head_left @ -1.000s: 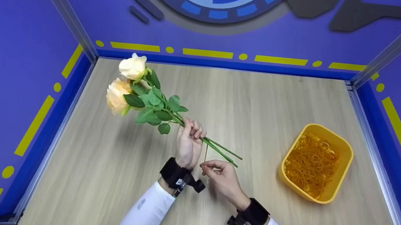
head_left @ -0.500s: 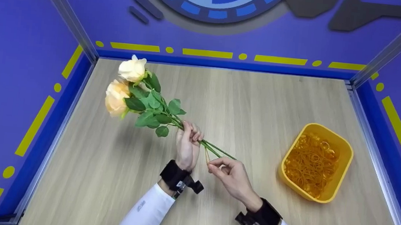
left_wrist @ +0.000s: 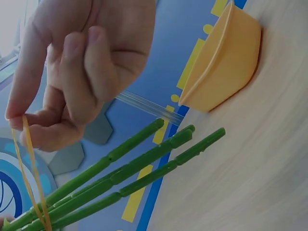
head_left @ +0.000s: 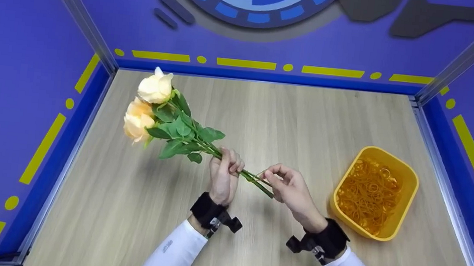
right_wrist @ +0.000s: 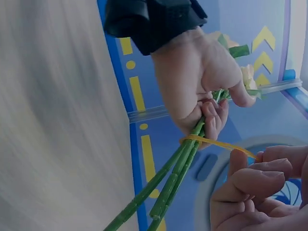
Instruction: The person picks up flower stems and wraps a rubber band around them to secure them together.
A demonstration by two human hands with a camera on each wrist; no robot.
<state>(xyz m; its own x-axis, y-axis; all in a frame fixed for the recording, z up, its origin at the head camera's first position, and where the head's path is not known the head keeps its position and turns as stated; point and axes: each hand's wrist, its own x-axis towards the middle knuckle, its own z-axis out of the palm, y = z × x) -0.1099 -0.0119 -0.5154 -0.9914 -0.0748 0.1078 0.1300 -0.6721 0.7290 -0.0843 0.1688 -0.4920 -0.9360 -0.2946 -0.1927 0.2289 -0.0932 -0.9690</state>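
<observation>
My left hand (head_left: 225,173) grips a bunch of artificial roses by the green stems (left_wrist: 144,163), above the table. One cream rose (head_left: 155,86) and one peach rose (head_left: 138,120) show at the upper left, with green leaves (head_left: 183,130) below them. A rubber band (right_wrist: 219,143) loops around the stems just beside the left hand. With thumb and fingertip, my right hand (head_left: 292,190) pinches the band's free end and holds it stretched away from the stems. In the left wrist view, several cut stem ends point past the right hand.
A yellow tub (head_left: 406,201) filled with rubber bands (head_left: 370,193) stands on the wooden table (head_left: 307,122) to the right of my hands. Blue panels (head_left: 245,49) with yellow marks enclose the table at the back and sides.
My right hand has moved up and to the right, from below the stems to beside their ends, pulling the rubber band along. The left hand has stayed nearly in place; the roses tilted slightly.
</observation>
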